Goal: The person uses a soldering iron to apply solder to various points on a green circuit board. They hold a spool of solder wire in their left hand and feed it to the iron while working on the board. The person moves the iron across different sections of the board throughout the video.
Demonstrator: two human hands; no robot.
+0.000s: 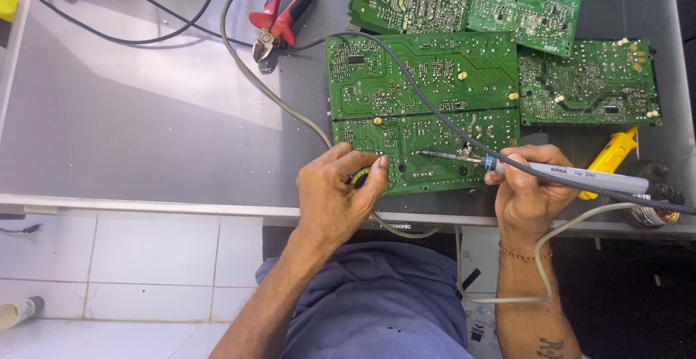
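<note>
Holding a grey pen-style soldering iron in the right hand; fingers wrapped narrow around the barrel near its blue collar, thumb on top. Iron lies nearly level, pointing left, tip resting on the solder side of the nearest green circuit board, in its lower half, slightly right of centre. A braided grey cable crosses diagonally over the board and runs along the iron out to the right edge.

Left hand sits at the board's lower left corner, fingers curled tight, pinching the board edge together with a small dark round object with yellow and blue on it; can't tell what that object is.

Board lies flat on a grey metal worktop, near the front edge, just ahead of the person's lap. Three more green boards nearby: one just to the right, touching or nearly so, two overlapping at the top edge of the view.

Red-handled pliers lie well apart, up and left of the board, jaws towards the person. A yellow-handled tool lies just behind the right hand. A light grey cord curves across the worktop to the left hand, another loops under the right wrist. A thin bracelet is on the right wrist.
</note>
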